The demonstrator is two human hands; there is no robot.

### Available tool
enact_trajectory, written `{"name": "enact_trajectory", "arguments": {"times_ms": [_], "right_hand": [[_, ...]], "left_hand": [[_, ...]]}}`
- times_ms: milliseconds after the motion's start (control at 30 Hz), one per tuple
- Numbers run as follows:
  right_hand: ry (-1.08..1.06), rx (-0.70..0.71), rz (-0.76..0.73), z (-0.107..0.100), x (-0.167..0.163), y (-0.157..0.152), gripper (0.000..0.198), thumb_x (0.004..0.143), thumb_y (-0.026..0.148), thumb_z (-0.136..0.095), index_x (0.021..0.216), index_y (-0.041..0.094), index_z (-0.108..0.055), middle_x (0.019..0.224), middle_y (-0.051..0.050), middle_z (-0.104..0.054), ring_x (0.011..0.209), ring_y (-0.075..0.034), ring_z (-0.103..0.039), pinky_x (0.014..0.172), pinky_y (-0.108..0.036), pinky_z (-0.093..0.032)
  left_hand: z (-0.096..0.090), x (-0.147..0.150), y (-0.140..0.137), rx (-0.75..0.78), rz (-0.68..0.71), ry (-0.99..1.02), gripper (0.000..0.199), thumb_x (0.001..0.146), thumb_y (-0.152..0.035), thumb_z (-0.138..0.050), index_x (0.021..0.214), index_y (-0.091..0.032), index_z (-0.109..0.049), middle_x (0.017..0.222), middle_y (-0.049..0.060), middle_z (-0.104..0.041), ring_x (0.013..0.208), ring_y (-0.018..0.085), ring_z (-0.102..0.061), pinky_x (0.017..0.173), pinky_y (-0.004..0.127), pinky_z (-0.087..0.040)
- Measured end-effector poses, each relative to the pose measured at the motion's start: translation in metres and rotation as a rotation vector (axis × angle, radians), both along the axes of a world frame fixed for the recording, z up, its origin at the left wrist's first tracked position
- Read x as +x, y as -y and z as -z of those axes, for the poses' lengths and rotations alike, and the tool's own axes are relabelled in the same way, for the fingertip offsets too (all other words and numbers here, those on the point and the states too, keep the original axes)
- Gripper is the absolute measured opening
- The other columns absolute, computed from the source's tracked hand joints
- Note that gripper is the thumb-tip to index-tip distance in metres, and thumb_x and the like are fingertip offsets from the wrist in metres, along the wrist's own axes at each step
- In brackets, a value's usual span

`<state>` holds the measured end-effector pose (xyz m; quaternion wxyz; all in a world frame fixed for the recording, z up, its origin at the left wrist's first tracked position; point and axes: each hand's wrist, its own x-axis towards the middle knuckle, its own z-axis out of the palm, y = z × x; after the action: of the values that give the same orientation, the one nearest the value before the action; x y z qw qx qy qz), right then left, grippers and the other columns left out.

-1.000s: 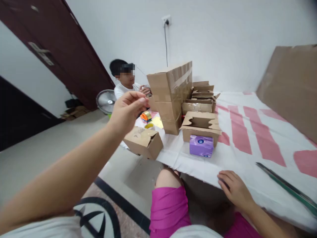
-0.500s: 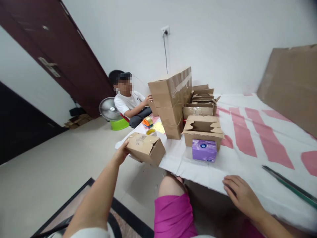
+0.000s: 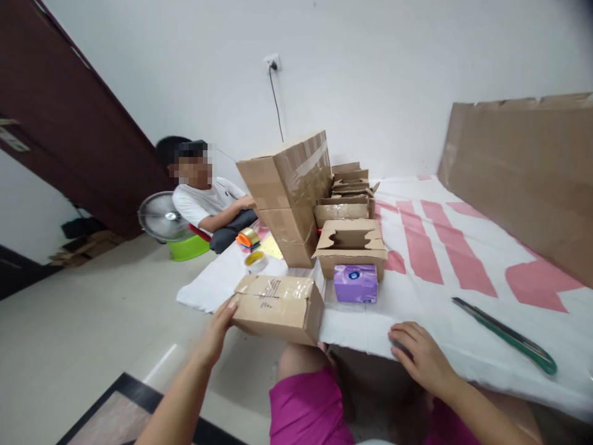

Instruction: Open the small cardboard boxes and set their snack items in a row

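My left hand (image 3: 221,327) grips the left end of a closed cardboard box (image 3: 273,309) at the table's near edge. Part of the box overhangs that edge, and dark writing marks its taped top. My right hand (image 3: 419,355) rests on the cloth at the front edge, fingers loosely curved and apart from the thumb; the dark patch between them is unclear. A green utility knife (image 3: 504,337) lies to its right. Between my hands stand a purple tissue pack (image 3: 356,284) and, behind it, an open-topped cardboard box (image 3: 349,256).
A tall stack of taped boxes (image 3: 290,210) stands mid-table, with several opened boxes (image 3: 345,210) beside it. Tape rolls (image 3: 256,261) lie to the left. Another person (image 3: 204,204) sits beyond, near a fan (image 3: 162,216). A large cardboard sheet (image 3: 519,167) leans at right.
My left hand has brought the box rightward, closer to the purple tissue pack, and turned it slightly. The view has swung right. My right hand stays at the table edge.
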<state>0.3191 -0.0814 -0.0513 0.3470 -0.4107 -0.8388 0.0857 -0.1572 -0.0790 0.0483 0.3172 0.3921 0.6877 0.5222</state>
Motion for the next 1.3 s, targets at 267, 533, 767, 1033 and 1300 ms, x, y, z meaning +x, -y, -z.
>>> {"name": "enact_trajectory", "arguments": {"times_ms": [267,533,767,1033,1300], "right_hand": [[-0.159,-0.079,-0.036,-0.024,-0.026,0.037,0.097,0.083,0.063,-0.06,0.155,0.018,-0.011,0.147,-0.021,-0.041,0.131,-0.037,-0.046,0.103,-0.052,-0.046],[-0.212,0.004,0.27,-0.012,0.038,0.05,0.081,0.09,0.054,-0.054,0.153,0.02,-0.016,0.14,-0.019,-0.044,0.127,-0.036,-0.049,0.102,-0.05,-0.047],[-0.164,-0.108,0.284,-0.024,0.076,0.051,0.073,0.089,0.063,-0.048,0.147,0.02,-0.031,0.133,-0.016,-0.055,0.119,-0.033,-0.056,0.096,-0.043,-0.05],[0.009,0.052,0.554,-0.026,0.147,0.015,0.044,0.097,0.051,-0.035,0.113,0.022,-0.063,0.116,-0.012,-0.065,0.11,-0.029,-0.059,0.094,-0.046,-0.047],[0.481,-0.016,0.794,0.015,0.183,-0.003,0.041,0.091,0.035,-0.04,0.115,0.016,-0.067,0.105,-0.015,-0.069,0.09,-0.033,-0.061,0.076,-0.048,-0.05]], "left_hand": [[0.015,0.115,0.027,0.006,0.235,-0.088,0.07,0.076,-0.066,-0.059,0.127,-0.018,-0.061,0.138,0.01,-0.059,0.138,0.034,-0.042,0.118,0.048,-0.029],[0.027,0.205,0.033,0.091,0.545,-0.243,0.063,0.087,-0.052,-0.054,0.142,-0.023,-0.042,0.144,0.012,-0.051,0.135,0.032,-0.045,0.112,0.049,-0.037],[0.046,0.237,0.008,0.412,0.611,-0.287,0.052,0.093,-0.047,-0.045,0.141,-0.028,-0.042,0.155,0.011,-0.031,0.146,0.032,-0.026,0.117,0.053,-0.028],[0.06,0.243,0.012,0.496,0.593,-0.166,0.055,0.096,-0.046,-0.04,0.148,-0.033,-0.032,0.16,0.005,-0.024,0.149,0.03,-0.019,0.12,0.051,-0.022],[0.056,0.246,0.011,0.476,0.588,-0.121,0.059,0.092,-0.056,-0.042,0.144,-0.029,-0.041,0.158,0.009,-0.028,0.146,0.032,-0.025,0.119,0.052,-0.021]]}}
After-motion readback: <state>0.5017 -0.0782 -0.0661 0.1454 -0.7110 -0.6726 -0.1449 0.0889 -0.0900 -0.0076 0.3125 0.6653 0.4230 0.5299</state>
